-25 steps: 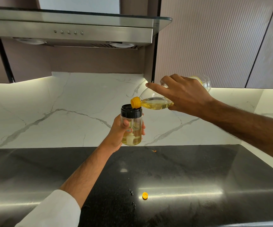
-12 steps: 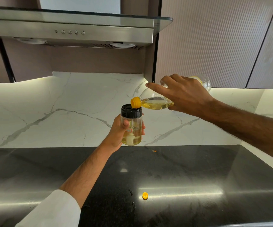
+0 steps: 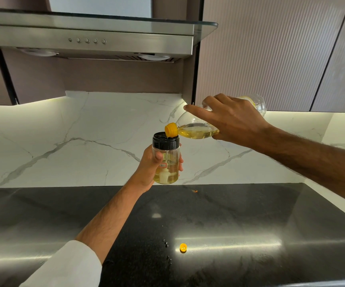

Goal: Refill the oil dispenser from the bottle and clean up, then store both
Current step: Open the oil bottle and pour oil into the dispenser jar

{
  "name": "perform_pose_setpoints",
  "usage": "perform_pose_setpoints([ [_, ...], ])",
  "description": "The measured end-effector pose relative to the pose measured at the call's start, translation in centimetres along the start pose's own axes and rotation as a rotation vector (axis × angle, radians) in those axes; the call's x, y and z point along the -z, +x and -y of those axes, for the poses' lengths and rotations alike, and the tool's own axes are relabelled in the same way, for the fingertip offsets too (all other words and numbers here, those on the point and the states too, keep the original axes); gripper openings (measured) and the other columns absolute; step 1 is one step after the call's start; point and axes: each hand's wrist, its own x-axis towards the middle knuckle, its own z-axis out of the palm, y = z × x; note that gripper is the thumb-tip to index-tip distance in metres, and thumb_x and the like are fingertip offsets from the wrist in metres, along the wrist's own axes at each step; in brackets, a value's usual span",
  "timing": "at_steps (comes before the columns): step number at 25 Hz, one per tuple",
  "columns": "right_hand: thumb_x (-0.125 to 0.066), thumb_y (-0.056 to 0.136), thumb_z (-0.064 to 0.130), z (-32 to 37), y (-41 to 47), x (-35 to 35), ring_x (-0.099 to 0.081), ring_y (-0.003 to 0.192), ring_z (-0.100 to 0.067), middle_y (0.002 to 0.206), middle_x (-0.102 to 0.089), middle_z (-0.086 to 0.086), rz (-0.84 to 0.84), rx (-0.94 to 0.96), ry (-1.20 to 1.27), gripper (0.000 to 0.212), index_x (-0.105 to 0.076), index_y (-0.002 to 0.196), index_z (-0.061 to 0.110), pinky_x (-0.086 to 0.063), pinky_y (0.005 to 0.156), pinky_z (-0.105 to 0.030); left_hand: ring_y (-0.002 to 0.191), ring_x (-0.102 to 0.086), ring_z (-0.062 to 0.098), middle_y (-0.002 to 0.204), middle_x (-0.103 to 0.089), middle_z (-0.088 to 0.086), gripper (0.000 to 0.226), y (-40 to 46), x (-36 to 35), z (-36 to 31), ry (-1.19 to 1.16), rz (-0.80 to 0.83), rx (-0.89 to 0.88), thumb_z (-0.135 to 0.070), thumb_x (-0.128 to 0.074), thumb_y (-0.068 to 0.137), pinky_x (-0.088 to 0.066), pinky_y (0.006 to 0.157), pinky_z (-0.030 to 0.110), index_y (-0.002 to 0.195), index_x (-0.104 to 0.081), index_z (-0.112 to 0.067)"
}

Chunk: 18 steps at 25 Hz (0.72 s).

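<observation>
Left hand (image 3: 150, 168) gripped the slick, rigid dispenser (image 3: 166, 160) mid-body; right hand (image 3: 232, 121) clasped the light bottle (image 3: 196, 129) above it.

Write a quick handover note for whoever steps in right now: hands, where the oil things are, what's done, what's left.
Left hand grips the oil dispenser, upright, above the black counter.
Right hand holds the oil bottle tipped nearly flat, its yellow spout over the dispenser's open black top.
A thin stream runs in; the dispenser looks under half full.
A small yellow cap lies on the counter, with droplets beside it.
Left: finish pouring, close both, wipe the droplets, store both.
</observation>
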Motion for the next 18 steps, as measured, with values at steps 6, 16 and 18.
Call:
perform_pose_setpoints([
  [6, -0.102, 0.052, 0.032, 0.01, 0.06, 0.29, -0.066, 0.093, -0.036, 0.117, -0.064, -0.021, 0.023, -0.001, -0.019, 0.121, -0.028, 0.147, 0.025, -0.061, 0.066, -0.049, 0.078, -0.072, 0.028, 0.094, -0.074, 0.011, 0.092, -0.05, 0.16, 0.01, -0.009, -0.004, -0.011, -0.084, -0.074, 0.057, -0.06, 0.072, 0.043, 0.121, -0.065, -0.019],
  [16, -0.101, 0.053, 0.032, 0.13, 0.01, 0.21, -0.067, 0.092, -0.037, 0.116, -0.065, -0.021, 0.02, -0.001, -0.024, 0.119, -0.027, 0.146, 0.025, -0.061, 0.067, -0.05, 0.078, -0.072, 0.027, 0.094, -0.074, 0.009, 0.104, -0.2, 0.09, -0.03, 0.007, 0.0, 0.005, -0.085, -0.074, 0.055, -0.061, 0.073, 0.044, 0.126, -0.057, -0.01],
  [18, -0.102, 0.052, 0.032, 0.19, 0.04, 0.19, -0.067, 0.091, -0.037, 0.116, -0.065, -0.021, 0.013, 0.0, -0.017, 0.119, -0.029, 0.146, 0.025, -0.061, 0.066, -0.05, 0.078, -0.072, 0.027, 0.093, -0.074, 0.009, 0.103, -0.22, 0.09, -0.05, 0.01, 0.0, 0.001, -0.085, -0.074, 0.055, -0.061, 0.073, 0.044, 0.125, -0.058, -0.011],
])
